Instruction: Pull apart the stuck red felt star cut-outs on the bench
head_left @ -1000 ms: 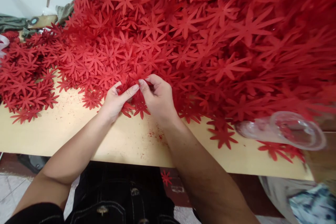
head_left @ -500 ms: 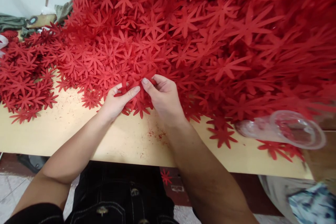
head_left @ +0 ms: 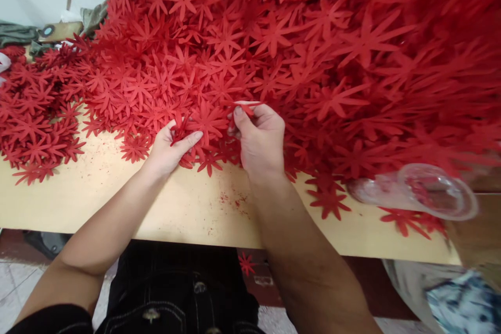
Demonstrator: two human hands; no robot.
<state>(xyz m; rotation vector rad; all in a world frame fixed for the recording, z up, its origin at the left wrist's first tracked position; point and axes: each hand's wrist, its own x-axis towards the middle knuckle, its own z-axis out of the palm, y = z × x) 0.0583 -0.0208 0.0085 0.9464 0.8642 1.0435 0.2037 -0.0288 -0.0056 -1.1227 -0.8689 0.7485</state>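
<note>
My left hand [head_left: 171, 147] is closed on a red flower-shaped cutout [head_left: 207, 123] with long narrow petals, its thumb lying along the lower edge. To its right and a little apart, my right hand [head_left: 261, 135] pinches a thin red piece [head_left: 246, 107] between thumb and fingers; most of that piece is hidden, so whether it is a whole cutout cannot be told. Both hands are at the front edge of a large heap of similar red cutouts [head_left: 227, 62].
A smaller pile of red cutouts [head_left: 35, 115] lies at the left. On the right a clear plastic cup [head_left: 395, 190] rests on its side on the pale table [head_left: 180, 209]. Loose cutouts [head_left: 329, 203] lie near it. One red cutout [head_left: 246, 264] is below the table edge.
My right hand has moved right and slightly up, away from my left hand, with a red piece in its pinch. My left hand has stayed nearly in place.
</note>
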